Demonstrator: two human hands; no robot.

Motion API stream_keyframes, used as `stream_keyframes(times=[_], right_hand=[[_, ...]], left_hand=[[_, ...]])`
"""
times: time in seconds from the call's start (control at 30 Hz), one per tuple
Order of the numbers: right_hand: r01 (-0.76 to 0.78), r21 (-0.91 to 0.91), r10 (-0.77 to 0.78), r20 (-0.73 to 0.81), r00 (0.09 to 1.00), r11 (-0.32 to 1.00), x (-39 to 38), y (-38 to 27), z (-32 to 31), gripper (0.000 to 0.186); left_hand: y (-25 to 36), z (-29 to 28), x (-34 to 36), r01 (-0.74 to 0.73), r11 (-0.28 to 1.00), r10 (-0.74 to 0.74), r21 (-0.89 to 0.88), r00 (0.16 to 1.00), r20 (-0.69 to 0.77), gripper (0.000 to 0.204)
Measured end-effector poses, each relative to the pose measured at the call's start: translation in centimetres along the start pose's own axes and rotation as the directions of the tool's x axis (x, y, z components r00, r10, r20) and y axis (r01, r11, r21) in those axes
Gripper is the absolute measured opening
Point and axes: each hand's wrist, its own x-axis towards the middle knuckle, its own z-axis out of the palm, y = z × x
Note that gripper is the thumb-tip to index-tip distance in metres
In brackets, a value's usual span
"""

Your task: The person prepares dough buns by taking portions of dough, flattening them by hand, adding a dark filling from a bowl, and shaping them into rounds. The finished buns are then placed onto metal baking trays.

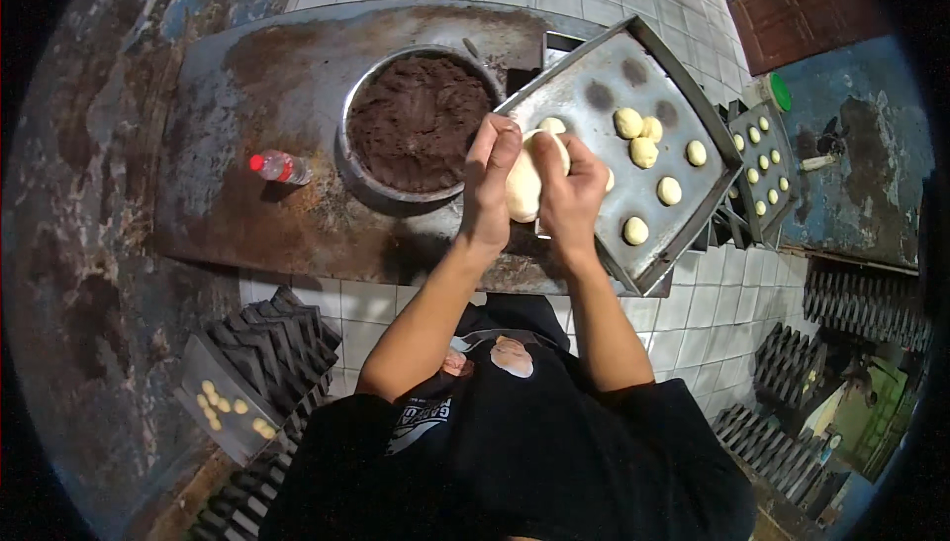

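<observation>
We find the pale dough lump just off the centre of the view, toward 1 o'clock, between the left hand and the right hand. Both sets of fingers are curled around it, thumbs uppermost. We judge it soft, light and stretchy, likely to dent under hard pressure and perhaps a little tacky. We would cradle it from 9 and 3 o'clock with broad, gentle contact, since pinching could tear it.

The hands hide most fingertips, the lump's underside and much of its outline, so we cannot tell whether anything is inside. They also overlap the left edge of the metal tray at 2 o'clock and partly cover some dough balls there; we cannot tell whether the lump touches the tray. At 10 o'clock, the bowl holds a dark brown mass whose depth we cannot make out.
</observation>
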Motion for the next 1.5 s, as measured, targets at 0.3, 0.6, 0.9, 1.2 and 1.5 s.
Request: stream_keyframes(times=[0.3, 0.6, 0.9, 1.2, 1.5], right_hand=[[0.231, -0.438, 0.125, 0.645, 0.754, 0.869, -0.6, -5.2, 5.6, 0.044], [0.455, -0.865, 0.438, 0.499, 0.747, 0.21, -11.6, 29.8, -0.7, 0.029], [0.489, -0.68, 0.166, 0.661, 0.732, 0.546, -7.2, 22.5, 1.5, 0.034], [0.75, -0.624, 0.159, 0.781, 0.603, 0.219, 1.4, 22.5, 7.9, 0.025], [0.315, -0.635, 0.471, 0.752, 0.461, 0.705, 5.6, 21.8, 6.6, 0.027]], left_hand=[[0.1, -14.0, -4.5, -0.174, 0.856, 0.04, 0.487, 0.961, 0.274, 0.063], [4.8, -20.4, -6.0, -0.199, 0.469, -0.061, 0.861, 0.965, 0.256, 0.047], [8.3, -28.8, -7.5, 0.238, 0.218, 0.068, 0.947, 0.964, -0.258, 0.025], [8.3, -27.4, -7.2, 0.274, 0.402, 0.019, 0.874, 0.951, -0.308, 0.023], [9.3, -27.6, -7.0, 0.26, 0.369, 0.005, 0.892, 0.959, -0.282, 0.027]])
